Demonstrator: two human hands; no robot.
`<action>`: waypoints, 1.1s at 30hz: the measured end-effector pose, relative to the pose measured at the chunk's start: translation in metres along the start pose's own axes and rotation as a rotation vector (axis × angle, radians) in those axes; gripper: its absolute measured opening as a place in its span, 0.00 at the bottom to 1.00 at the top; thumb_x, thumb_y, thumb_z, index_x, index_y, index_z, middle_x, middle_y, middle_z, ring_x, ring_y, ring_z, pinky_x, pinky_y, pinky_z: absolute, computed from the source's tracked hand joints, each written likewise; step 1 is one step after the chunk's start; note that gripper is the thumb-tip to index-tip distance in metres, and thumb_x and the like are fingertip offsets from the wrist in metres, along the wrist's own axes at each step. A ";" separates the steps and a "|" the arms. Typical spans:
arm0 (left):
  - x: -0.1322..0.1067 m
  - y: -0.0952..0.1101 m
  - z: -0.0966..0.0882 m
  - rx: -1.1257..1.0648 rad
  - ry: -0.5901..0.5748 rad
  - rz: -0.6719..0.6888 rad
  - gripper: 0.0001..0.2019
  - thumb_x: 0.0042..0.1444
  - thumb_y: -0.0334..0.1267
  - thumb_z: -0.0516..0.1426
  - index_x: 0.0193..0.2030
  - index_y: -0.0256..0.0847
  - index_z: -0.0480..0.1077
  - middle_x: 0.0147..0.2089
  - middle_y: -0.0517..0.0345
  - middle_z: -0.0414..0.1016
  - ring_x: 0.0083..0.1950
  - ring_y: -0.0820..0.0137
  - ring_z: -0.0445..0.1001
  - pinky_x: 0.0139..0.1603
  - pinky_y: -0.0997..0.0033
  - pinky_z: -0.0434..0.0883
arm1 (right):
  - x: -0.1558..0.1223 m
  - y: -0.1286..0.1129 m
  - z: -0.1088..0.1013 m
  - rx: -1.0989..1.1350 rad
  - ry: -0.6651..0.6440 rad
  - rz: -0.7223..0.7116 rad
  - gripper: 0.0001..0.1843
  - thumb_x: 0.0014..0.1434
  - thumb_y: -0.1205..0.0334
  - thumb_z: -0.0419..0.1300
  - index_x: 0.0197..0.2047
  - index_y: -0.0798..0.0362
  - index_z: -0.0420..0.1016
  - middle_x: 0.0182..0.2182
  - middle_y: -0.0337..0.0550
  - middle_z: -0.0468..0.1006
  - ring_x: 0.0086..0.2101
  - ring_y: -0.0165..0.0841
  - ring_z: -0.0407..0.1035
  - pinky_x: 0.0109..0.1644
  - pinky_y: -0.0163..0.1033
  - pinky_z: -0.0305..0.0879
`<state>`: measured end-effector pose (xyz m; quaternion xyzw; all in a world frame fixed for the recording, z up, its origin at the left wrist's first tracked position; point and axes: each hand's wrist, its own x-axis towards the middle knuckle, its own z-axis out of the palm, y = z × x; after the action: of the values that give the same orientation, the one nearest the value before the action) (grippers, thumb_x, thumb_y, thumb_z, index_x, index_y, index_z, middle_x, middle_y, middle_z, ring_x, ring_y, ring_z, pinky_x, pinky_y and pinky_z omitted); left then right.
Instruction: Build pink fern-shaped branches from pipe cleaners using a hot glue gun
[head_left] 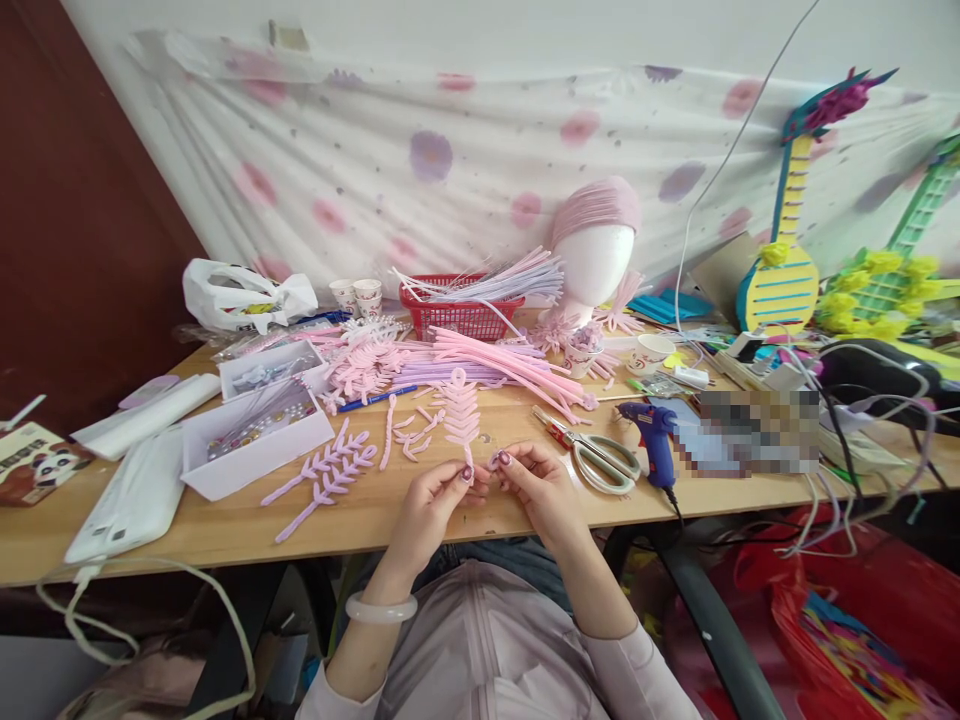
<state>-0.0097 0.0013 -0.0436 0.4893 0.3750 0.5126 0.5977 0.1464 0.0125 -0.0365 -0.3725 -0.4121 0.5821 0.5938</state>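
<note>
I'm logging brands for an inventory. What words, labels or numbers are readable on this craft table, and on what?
Nothing reads clearly.
Panda box at the left edge: print above the panda, too blurred.
Paper cups by the red basket: red print, too small.
Patch beside the blue glue gun: pixelated, unreadable.
Pink pipe-cleaner leaf pinched by left hand and right hand: no text.

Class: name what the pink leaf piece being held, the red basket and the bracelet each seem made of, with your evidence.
Pink leaf piece, held at its stem by the left hand: probably chenille pipe cleaner, matt and fuzzy-edged, bent into loops. Red basket: likely moulded plastic, slightly glossy, open lattice walls. Bracelet: smooth, pale, translucent-looking ring; perhaps jade, glass or resin.
</note>
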 end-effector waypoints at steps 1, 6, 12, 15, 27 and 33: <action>0.000 0.000 0.000 0.006 -0.013 -0.001 0.14 0.56 0.44 0.58 0.40 0.37 0.79 0.43 0.49 0.80 0.41 0.63 0.77 0.40 0.68 0.74 | 0.000 0.000 0.000 -0.017 -0.013 0.003 0.12 0.46 0.55 0.71 0.28 0.52 0.77 0.26 0.39 0.78 0.25 0.28 0.67 0.30 0.33 0.63; -0.001 0.001 0.000 0.006 -0.015 0.004 0.13 0.56 0.44 0.59 0.39 0.37 0.79 0.41 0.49 0.81 0.39 0.63 0.77 0.42 0.67 0.74 | -0.001 0.002 0.000 -0.089 -0.033 -0.015 0.11 0.47 0.54 0.71 0.29 0.52 0.79 0.27 0.39 0.80 0.28 0.29 0.69 0.35 0.35 0.64; -0.003 0.003 0.000 0.020 -0.025 0.033 0.13 0.55 0.44 0.59 0.38 0.37 0.80 0.40 0.49 0.80 0.38 0.65 0.77 0.42 0.68 0.74 | -0.001 -0.002 0.001 -0.202 -0.147 -0.029 0.14 0.51 0.50 0.67 0.31 0.53 0.77 0.29 0.39 0.78 0.32 0.31 0.69 0.40 0.37 0.65; -0.003 0.001 -0.001 0.012 -0.023 0.037 0.12 0.56 0.43 0.59 0.38 0.38 0.80 0.39 0.50 0.81 0.38 0.66 0.77 0.41 0.70 0.73 | -0.001 -0.004 -0.001 -0.256 -0.198 -0.056 0.13 0.54 0.51 0.65 0.31 0.54 0.76 0.29 0.38 0.76 0.32 0.31 0.68 0.41 0.36 0.64; -0.002 0.000 -0.001 -0.039 -0.025 0.044 0.11 0.55 0.42 0.61 0.35 0.36 0.80 0.35 0.51 0.80 0.34 0.67 0.77 0.38 0.70 0.74 | 0.001 -0.002 -0.003 -0.187 -0.268 0.016 0.14 0.51 0.51 0.67 0.33 0.53 0.78 0.33 0.41 0.78 0.35 0.31 0.70 0.43 0.38 0.66; -0.002 0.007 -0.006 -0.278 0.234 0.130 0.10 0.48 0.43 0.64 0.31 0.37 0.79 0.33 0.52 0.80 0.32 0.67 0.77 0.34 0.70 0.75 | 0.007 -0.007 -0.003 -0.409 -0.082 -0.102 0.12 0.52 0.53 0.66 0.32 0.54 0.75 0.27 0.39 0.76 0.27 0.30 0.67 0.33 0.35 0.63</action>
<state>-0.0177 0.0008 -0.0383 0.3624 0.3353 0.6502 0.5775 0.1515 0.0188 -0.0303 -0.4398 -0.5636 0.4704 0.5173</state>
